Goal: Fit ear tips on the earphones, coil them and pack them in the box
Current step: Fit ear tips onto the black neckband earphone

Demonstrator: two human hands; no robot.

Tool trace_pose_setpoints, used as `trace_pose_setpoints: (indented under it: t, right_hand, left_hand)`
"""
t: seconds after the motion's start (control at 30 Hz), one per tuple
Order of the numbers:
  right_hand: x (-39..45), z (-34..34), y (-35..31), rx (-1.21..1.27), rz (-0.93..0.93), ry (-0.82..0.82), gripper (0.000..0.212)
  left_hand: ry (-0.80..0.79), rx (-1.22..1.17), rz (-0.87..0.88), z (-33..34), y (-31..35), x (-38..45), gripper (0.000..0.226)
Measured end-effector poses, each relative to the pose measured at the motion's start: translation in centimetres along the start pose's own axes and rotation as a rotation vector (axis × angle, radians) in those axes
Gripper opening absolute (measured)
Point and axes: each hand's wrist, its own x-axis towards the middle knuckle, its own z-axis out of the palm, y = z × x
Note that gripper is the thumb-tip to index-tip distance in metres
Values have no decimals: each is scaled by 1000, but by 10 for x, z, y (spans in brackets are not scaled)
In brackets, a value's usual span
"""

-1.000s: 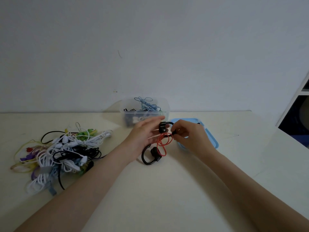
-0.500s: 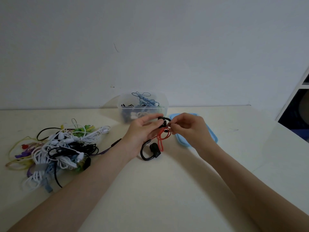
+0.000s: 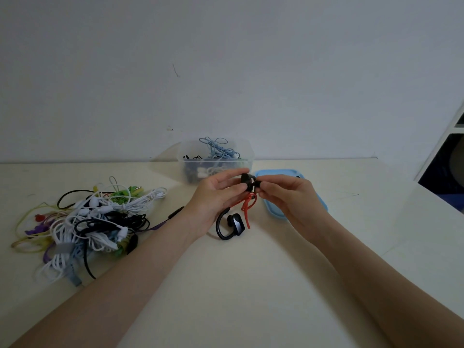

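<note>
Surface: cream table [image 3: 251, 285] against a white wall.
Left hand [image 3: 213, 197]: black earbud [image 3: 247, 181] pinched above the table.
Right hand [image 3: 286, 194]: fingertips pinched at that earbud — ear tip not discernible.
Cord [image 3: 247, 205]: red, hung below — second earbud [image 3: 234, 222] at 6 o'clock.
Box [image 3: 216, 159]: at 12 o'clock, earphones inside.
Pile [image 3: 85, 222]: at 9 o'clock.

Legible text, labels, brands, numbers, signs: none. No readable marking on any earphone, box, lid, wall or table surface at this resolution.
</note>
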Motion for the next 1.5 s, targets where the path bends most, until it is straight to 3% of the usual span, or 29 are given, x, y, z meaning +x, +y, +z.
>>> trace_pose_setpoints:
  t: [0.5, 0.77, 1.03, 1.2, 1.5]
  right_hand:
    - [-1, -1, -5, -18, 46, -18, 17]
    - [-2, -4, -8, 60, 178, -54, 16]
    - [-1, -7, -8, 164, 355, -80, 15]
    - [-1, -3, -7, 281, 319, -38, 19]
    - [0, -4, -6, 262, 286, -15, 17]
  left_hand:
    - [-24, 291, 176, 1, 4, -2, 39]
    - [-96, 306, 187, 0, 8, -5, 47]
    - [-162, 337, 140, -2, 7, -5, 40]
    - [-107, 283, 133, -2, 6, -2, 34]
    - [-60, 272, 121, -3, 7, -2, 32]
